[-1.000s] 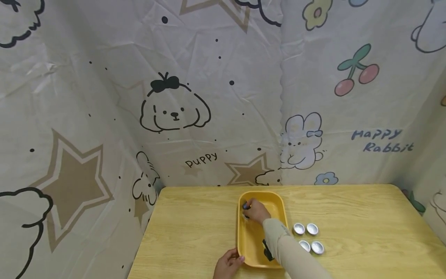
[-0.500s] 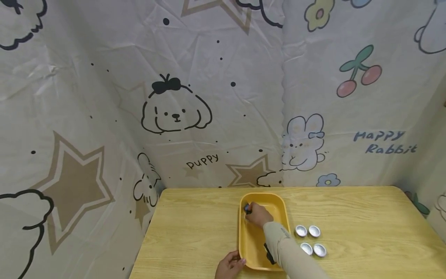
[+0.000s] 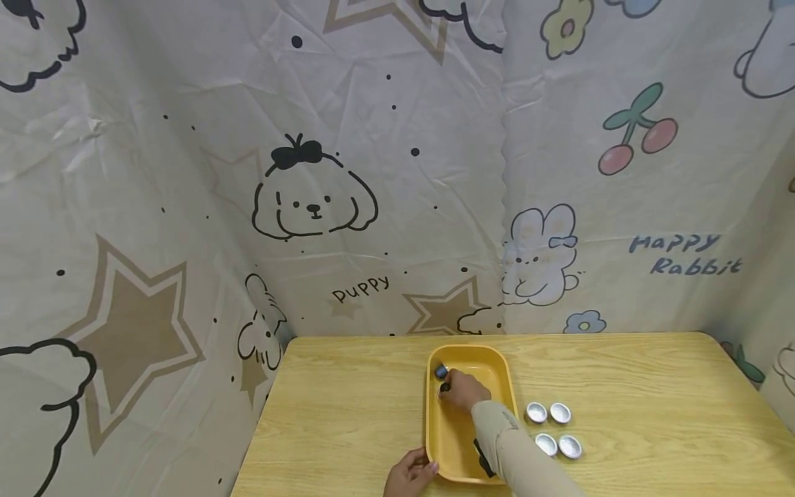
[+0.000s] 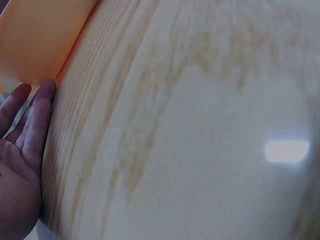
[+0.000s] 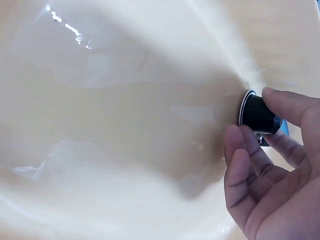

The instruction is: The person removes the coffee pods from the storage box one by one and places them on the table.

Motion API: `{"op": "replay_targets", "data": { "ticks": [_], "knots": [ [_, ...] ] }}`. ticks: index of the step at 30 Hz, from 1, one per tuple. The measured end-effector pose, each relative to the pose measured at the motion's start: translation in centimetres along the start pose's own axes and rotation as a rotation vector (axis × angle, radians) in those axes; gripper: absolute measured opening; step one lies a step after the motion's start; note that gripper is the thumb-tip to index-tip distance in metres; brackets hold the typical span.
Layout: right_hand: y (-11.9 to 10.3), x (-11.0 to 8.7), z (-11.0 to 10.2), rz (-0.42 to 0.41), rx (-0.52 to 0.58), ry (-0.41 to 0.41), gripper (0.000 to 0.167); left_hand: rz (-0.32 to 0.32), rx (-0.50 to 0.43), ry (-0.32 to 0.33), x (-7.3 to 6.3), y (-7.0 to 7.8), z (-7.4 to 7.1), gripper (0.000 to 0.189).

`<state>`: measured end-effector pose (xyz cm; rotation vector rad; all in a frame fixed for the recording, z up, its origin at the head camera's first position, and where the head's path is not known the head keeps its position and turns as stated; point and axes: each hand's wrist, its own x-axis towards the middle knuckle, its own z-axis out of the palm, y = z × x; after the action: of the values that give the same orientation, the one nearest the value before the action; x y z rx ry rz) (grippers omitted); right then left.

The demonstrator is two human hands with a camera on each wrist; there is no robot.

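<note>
My right hand [image 3: 467,392] is inside the yellow tray [image 3: 433,424], near its far left part. Between its thumb and fingers it pinches a black coffee capsule [image 5: 259,115], tipped on its side with the pale rim facing left in the right wrist view. A blue capsule [image 3: 441,371] sits just beyond the fingertips, close to the tray's left wall; in the right wrist view it is mostly hidden behind the black one. My left hand [image 3: 410,475] rests at the tray's near left corner, its extended fingers [image 4: 39,120] touching the outer wall.
Several small round white cups [image 3: 560,413] stand on the wooden table [image 3: 658,407] right of the tray. A black strap [image 3: 483,458] shows beneath my right forearm, over the near end of the tray. A printed cloth [image 3: 397,172] hangs behind the table.
My right hand has drawn back slightly toward me and right, with the black capsule in its fingers. The blue capsule, earlier partly covered by the fingers, now shows more. The left hand stays put.
</note>
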<state>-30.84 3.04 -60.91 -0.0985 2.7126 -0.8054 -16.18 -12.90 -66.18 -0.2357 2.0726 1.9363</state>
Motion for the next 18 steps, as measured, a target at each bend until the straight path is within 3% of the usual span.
{"op": "replay_targets", "data": {
  "ticks": [9,18],
  "knots": [
    [-0.16,-0.03,-0.27,-0.008,0.060,0.003,0.016,0.020,0.039,0.001,-0.33,0.79,-0.02,0.057],
    [-0.25,-0.66,-0.75,-0.061,0.105,0.006,0.022,0.026,0.062,0.004,-0.09,0.06,-0.06,0.057]
  ]
}}
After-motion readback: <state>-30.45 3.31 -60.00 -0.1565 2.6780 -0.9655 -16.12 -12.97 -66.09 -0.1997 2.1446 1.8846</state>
